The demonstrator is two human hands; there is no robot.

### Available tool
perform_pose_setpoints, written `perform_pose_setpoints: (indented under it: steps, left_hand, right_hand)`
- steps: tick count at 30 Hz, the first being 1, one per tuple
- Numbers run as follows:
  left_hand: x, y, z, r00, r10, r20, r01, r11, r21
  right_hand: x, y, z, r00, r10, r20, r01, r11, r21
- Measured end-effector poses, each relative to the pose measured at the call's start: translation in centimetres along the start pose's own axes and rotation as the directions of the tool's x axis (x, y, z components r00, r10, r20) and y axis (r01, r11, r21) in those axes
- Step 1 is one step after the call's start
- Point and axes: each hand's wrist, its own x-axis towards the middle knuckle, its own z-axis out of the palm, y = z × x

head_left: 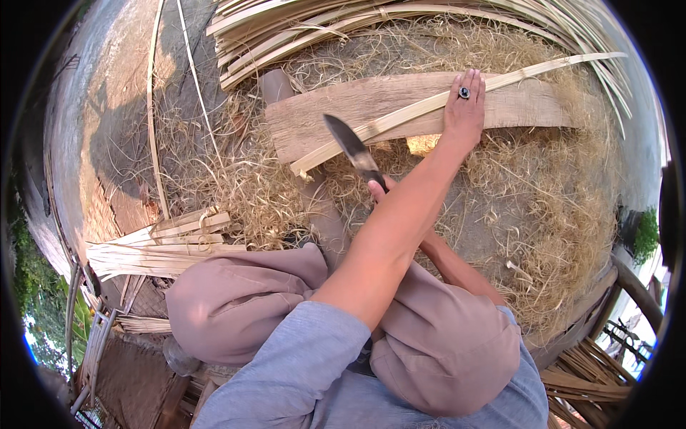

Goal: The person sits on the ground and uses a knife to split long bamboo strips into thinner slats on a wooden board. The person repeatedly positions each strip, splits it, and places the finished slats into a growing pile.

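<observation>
A long pale bamboo strip (pixel 407 113) lies slantwise over a wide wooden plank (pixel 343 107). My left hand (pixel 466 107), with a dark-stoned ring, rests flat across the strip, fingers stretched out. Its arm crosses over my right arm. In my right hand (pixel 376 191), mostly hidden behind the left forearm, is a knife (pixel 348 144). The dark blade points up and to the left and overlaps the strip near its left end; I cannot tell whether they touch.
Curly shavings (pixel 529 207) cover the ground around the plank. A large bundle of split strips (pixel 286 36) lies at the far side, and a shorter bundle (pixel 157 247) at the left. Beneath the plank's left end runs a wooden pole (pixel 325 214). My knees flank the work.
</observation>
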Motion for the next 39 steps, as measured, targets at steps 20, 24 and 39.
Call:
perform_pose_setpoints:
  steps: [20, 24, 39]
  left_hand:
    - [3.7, -2.7, -5.3, 1.0, -0.001, 0.015, 0.004, 0.97, -0.242]
    - [3.8, -2.5, -4.7, 0.98, -0.199, -0.007, 0.187, 0.934, -0.305]
    - [2.1, -4.3, -2.9, 0.982, -0.16, -0.105, 0.13, 0.96, -0.248]
  right_hand:
    - [-4.3, 4.1, -2.7, 0.971, 0.002, -0.237, -0.017, 0.998, -0.06]
    - [-3.6, 3.1, -1.9, 0.934, -0.192, -0.303, 0.14, 0.973, -0.185]
    - [-0.8, 2.6, -3.6, 0.969, -0.16, -0.19, 0.051, 0.877, -0.477]
